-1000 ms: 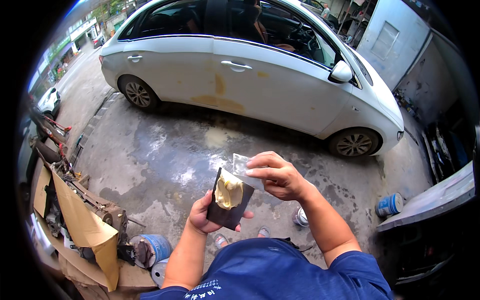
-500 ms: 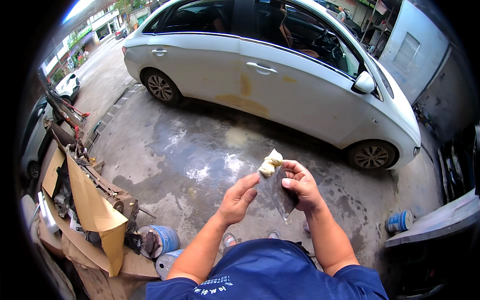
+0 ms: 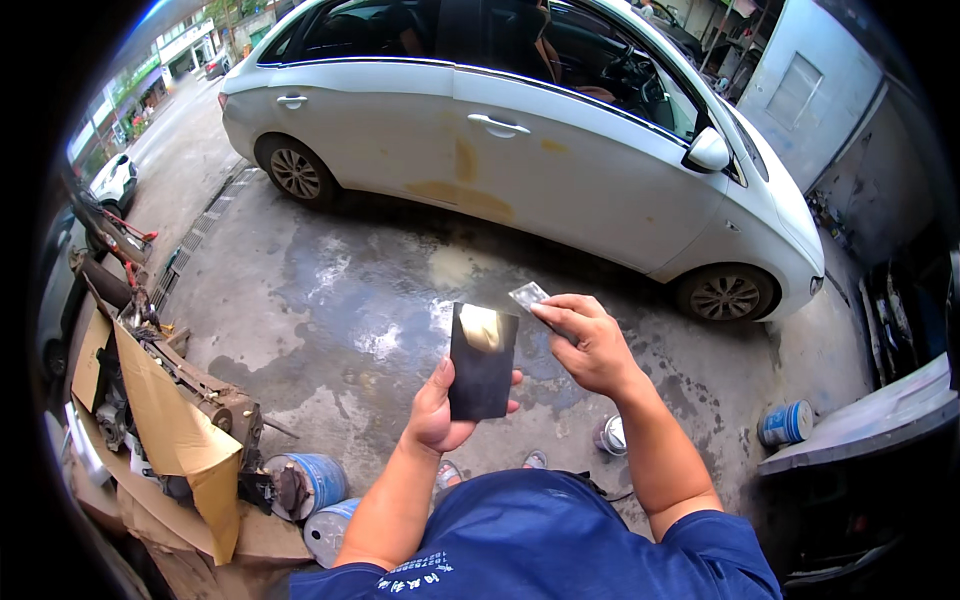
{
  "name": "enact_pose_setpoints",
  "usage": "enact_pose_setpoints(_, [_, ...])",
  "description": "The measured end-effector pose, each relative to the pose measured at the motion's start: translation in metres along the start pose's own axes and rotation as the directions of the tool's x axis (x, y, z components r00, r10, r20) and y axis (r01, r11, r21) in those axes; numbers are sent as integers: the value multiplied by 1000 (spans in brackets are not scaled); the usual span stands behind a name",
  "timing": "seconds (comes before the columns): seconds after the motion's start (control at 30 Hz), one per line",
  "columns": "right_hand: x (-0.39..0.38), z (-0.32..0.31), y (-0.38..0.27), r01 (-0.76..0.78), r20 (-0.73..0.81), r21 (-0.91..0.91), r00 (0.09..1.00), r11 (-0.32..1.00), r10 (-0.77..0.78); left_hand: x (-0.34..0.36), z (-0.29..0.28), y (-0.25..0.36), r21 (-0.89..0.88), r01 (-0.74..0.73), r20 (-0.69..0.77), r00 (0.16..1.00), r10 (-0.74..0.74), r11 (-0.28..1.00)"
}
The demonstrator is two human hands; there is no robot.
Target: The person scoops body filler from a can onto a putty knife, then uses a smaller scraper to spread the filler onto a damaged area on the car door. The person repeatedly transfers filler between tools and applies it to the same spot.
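Left hand (image 3: 435,418) clasps a black board (image 3: 482,382); right hand (image 3: 600,350) pinches a flat scraper (image 3: 529,295)

A car workshop opens onto a street (image 3: 185,135) beyond the rear of the white car (image 3: 600,190). Tan patches (image 3: 465,160) mark the car's doors (image 3: 355,125); across the stained concrete (image 3: 300,345) from it stand blue buckets (image 3: 325,480) and metal parts (image 3: 225,402).

White car (image 3: 590,190) cropped at top, left hand (image 3: 434,408) partly behind dark board (image 3: 481,385), spreader (image 3: 527,296) partly hidden by right hand (image 3: 600,350)
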State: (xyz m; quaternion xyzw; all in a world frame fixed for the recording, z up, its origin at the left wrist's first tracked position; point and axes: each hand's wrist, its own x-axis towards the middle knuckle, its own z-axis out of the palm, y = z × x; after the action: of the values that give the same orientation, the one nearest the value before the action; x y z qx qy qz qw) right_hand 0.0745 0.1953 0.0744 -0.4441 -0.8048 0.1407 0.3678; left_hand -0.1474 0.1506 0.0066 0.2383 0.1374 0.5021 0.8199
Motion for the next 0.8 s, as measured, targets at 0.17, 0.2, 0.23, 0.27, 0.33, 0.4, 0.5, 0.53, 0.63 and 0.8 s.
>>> enact_pose_setpoints(0.17, [-20,50,-33,130,57,81,989,988,-135,15,-11,-7,257,-267,-91,950,298,929])
enact_pose_setpoints(0.2, [-25,44,-28,96,92,52,991,994,-100,12,-13,-7,298,-250,-107,950,292,921])
enact_pose_setpoints(0.23, [-28,36,-23,62,125,22,990,998,-64,15,-15,-7,361,-255,-119,942,315,897])
enact_pose_setpoints(0.27, [-23,29,-21,42,44,32,998,999,-43,14,-18,-11,424,-239,-140,936,324,873])
enact_pose_setpoints(0.33, [3,17,-31,39,-62,75,998,996,-34,14,-18,-17,571,-244,-159,904,397,784])
enact_pose_setpoints(0.4, [0,35,-35,66,22,91,997,994,-68,21,-16,-13,483,-328,-82,906,415,812])
enact_pose_setpoints(0.5, [-18,33,-23,138,29,77,990,987,-140,14,-6,7,275,-221,-190,942,278,936])
enact_pose_setpoints(0.53, [-17,19,-21,189,-10,67,982,980,-188,12,-5,15,186,-124,-132,980,150,975])
enact_pose_setpoints(0.63, [4,-20,-37,393,43,151,914,907,-403,0,-9,23,-178,211,268,950,-159,961])
enact_pose_setpoints(0.8, [15,-9,-7,387,16,270,914,882,-406,2,-9,25,-214,321,364,903,-230,923])
